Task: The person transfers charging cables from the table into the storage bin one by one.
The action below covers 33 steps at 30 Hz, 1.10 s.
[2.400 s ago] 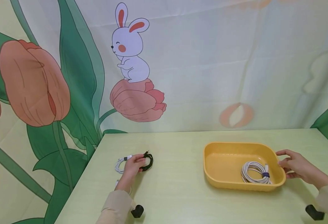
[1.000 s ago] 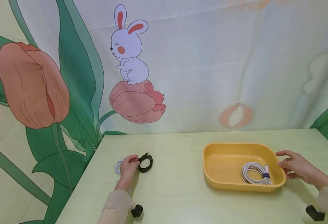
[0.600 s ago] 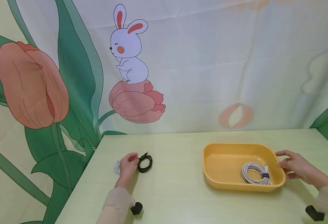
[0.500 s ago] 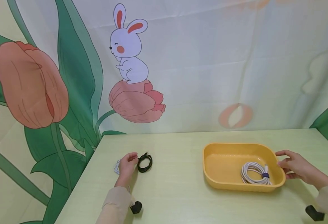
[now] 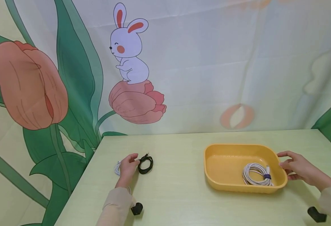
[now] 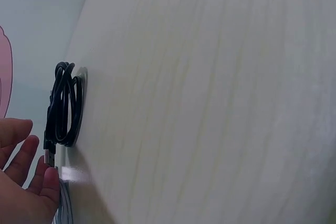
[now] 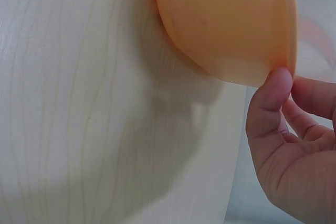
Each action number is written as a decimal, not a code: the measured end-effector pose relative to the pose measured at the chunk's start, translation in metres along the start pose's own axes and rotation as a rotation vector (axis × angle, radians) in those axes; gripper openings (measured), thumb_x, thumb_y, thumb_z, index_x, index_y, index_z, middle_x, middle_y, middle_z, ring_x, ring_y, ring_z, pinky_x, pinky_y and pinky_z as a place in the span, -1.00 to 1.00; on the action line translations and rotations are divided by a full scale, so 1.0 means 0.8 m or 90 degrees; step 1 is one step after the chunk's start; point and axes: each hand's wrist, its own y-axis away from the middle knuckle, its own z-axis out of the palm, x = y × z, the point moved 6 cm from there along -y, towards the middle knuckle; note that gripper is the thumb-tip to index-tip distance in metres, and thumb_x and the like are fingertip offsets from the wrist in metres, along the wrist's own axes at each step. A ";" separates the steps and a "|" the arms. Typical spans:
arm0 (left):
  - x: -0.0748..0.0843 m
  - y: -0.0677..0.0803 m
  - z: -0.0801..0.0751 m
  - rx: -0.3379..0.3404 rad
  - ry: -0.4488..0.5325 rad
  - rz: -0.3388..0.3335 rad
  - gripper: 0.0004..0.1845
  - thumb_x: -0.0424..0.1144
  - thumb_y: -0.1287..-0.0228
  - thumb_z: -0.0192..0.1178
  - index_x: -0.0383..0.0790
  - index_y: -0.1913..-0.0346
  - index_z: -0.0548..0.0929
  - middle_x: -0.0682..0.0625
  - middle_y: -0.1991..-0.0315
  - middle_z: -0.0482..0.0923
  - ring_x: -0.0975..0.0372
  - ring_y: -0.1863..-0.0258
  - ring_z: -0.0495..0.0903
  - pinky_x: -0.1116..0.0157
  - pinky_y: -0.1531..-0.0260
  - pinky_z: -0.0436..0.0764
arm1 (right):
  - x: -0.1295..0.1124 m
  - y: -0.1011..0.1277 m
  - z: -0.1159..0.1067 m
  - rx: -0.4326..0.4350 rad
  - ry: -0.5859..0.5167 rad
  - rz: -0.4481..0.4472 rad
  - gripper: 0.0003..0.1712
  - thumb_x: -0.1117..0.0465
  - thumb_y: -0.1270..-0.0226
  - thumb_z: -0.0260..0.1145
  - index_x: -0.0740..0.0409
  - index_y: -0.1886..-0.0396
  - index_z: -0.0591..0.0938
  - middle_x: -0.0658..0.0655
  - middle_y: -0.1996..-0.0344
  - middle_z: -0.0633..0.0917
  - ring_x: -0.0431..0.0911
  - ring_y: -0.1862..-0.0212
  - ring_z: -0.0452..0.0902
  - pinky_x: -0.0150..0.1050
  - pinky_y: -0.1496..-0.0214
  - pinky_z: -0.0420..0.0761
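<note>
On the left of the table lies a coiled black USB cable (image 5: 145, 165), tied, its plug pointing toward my left hand (image 5: 128, 168). That hand hovers at the coil's left side, thumb and fingers loosely spread. In the left wrist view the thumb tip is right at the metal plug (image 6: 50, 157), with a gap between thumb and fingers. A white coiled cable (image 5: 117, 168) is partly hidden behind this hand. At the right, my right hand (image 5: 298, 166) pinches the rim of a yellow tray (image 5: 225, 166). Inside the tray sits a white coiled cable with a dark blue tie (image 5: 256, 173).
Part of another white cable (image 5: 129, 190) shows beside the left wrist. A black wrist-worn piece (image 5: 137, 208) hangs at each sleeve. Behind the table's back edge stands a printed cloth (image 5: 188, 78) with a rabbit and tulips.
My left hand has drawn left off the black cable, its fingers uncovering the coil, and now stays beside it. The right hand and the tray hold their place.
</note>
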 end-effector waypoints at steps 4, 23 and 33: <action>0.001 0.000 0.003 -0.007 -0.028 0.007 -0.63 -0.50 -0.07 0.08 -0.41 -0.02 0.48 -0.27 -0.05 0.44 -0.04 -0.06 0.36 0.11 -0.09 0.35 | 0.000 0.001 0.000 0.001 0.002 -0.003 -0.37 0.28 -0.31 -0.02 0.42 -0.24 -0.06 0.19 0.29 0.54 -0.08 0.41 0.45 -0.26 0.37 0.57; -0.008 -0.004 0.011 -0.015 -0.133 0.040 -0.63 -0.43 -0.04 0.16 -0.35 0.02 0.51 -0.24 0.05 0.52 0.01 0.05 0.48 0.16 0.02 0.44 | 0.001 -0.001 -0.001 0.000 0.001 -0.003 -0.37 0.28 -0.31 -0.02 0.42 -0.24 -0.06 0.20 0.29 0.53 -0.07 0.41 0.45 -0.25 0.37 0.57; -0.008 -0.001 0.013 -0.020 -0.174 0.043 -0.64 -0.41 -0.02 0.18 -0.35 0.03 0.51 -0.21 0.10 0.55 0.02 0.09 0.51 0.15 0.01 0.43 | 0.000 -0.001 -0.001 -0.003 0.001 -0.003 -0.37 0.29 -0.30 -0.02 0.42 -0.24 -0.06 0.18 0.29 0.54 -0.07 0.41 0.45 -0.26 0.37 0.57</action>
